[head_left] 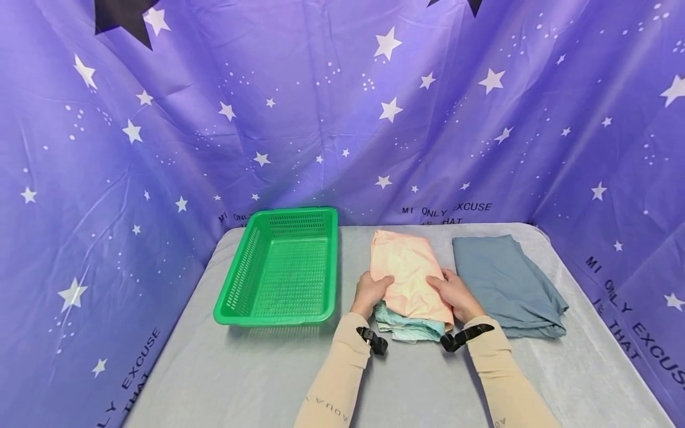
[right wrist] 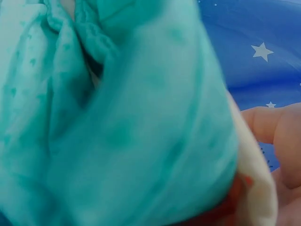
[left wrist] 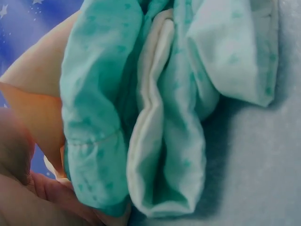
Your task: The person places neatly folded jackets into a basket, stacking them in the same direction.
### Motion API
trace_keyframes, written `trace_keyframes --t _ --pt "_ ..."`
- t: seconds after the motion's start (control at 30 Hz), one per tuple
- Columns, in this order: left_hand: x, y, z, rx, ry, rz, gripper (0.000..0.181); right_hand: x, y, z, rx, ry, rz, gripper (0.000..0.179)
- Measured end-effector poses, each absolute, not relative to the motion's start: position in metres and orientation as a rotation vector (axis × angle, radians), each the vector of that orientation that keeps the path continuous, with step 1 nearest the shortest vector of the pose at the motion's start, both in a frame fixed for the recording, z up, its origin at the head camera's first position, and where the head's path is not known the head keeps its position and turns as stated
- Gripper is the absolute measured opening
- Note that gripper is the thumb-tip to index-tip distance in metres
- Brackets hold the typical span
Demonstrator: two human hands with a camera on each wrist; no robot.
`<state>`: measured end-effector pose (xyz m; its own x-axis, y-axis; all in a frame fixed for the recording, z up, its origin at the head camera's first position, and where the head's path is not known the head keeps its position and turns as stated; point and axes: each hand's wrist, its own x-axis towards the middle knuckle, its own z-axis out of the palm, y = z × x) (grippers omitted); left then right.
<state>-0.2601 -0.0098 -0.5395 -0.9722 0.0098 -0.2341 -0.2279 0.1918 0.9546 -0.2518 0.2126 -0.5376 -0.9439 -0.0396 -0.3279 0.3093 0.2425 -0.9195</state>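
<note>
A folded peach cloth (head_left: 409, 273) lies over a teal cloth (head_left: 409, 326) with small darker marks, whose folds stick out at the near end. My left hand (head_left: 371, 291) grips the left side of this bundle, thumb on top of the peach cloth. On the opposite side my right hand (head_left: 456, 295) holds it the same way, thumb on top. Close up in the left wrist view, layered teal folds (left wrist: 96, 103) hang beside the left fingers. The right wrist view shows a blurred teal fold (right wrist: 155, 117) and the right hand (right wrist: 287, 146) at its edge; the undersides are hidden.
A green perforated plastic basket (head_left: 291, 279) stands left of the bundle on the grey table cover (head_left: 267, 380). To the right lies a folded blue-grey cloth (head_left: 508, 285), close to my right hand. A purple star-patterned curtain (head_left: 321, 119) surrounds the table.
</note>
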Motion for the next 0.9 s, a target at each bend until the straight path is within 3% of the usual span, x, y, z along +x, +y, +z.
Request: trace_keyframes --t 0.3,0.9 --pt "-0.2622 -0.0130 -0.5395 -0.202 2.034 1.997 0.027 -0.2508 0.2107 -0.5375 0.305 2.094 -1.843 0.067" --pt "-0.2597 -0.0140 -0.5334 -0.113 1.935 2.056 0.036 -0.2430 0.2127 -0.5312 0.167 2.070 -1.877 0.065"
